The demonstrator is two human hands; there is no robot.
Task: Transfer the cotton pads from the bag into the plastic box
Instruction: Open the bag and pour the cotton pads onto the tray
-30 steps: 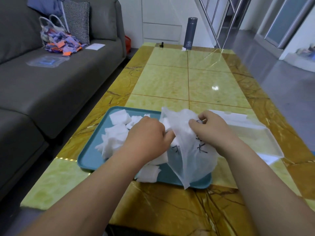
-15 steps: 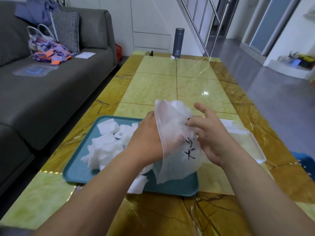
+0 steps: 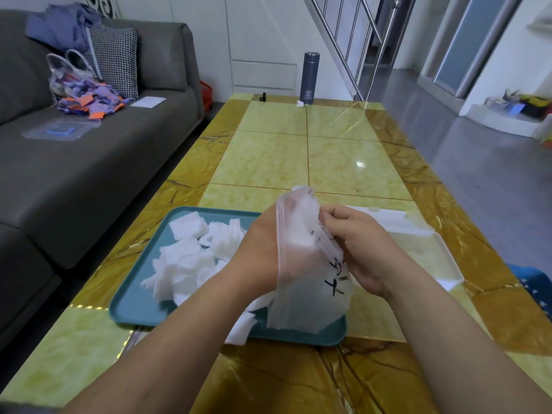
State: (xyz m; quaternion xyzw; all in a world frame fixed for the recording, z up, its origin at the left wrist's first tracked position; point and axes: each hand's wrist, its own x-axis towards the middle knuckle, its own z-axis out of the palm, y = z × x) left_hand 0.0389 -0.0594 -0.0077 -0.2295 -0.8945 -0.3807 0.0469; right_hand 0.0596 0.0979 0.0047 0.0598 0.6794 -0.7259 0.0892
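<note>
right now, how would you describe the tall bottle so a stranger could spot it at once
Follow the long yellow marble table to its far edge. There stands a dark grey cylindrical flask, upright, the only tall thing there; its neighbours, a small white scrap and a tiny black object, lie low.

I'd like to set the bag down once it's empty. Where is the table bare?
Bare: the yellow table between the tray and the flask. Crowded: the tray's left under cotton pads, the plastic box to its right.
</note>
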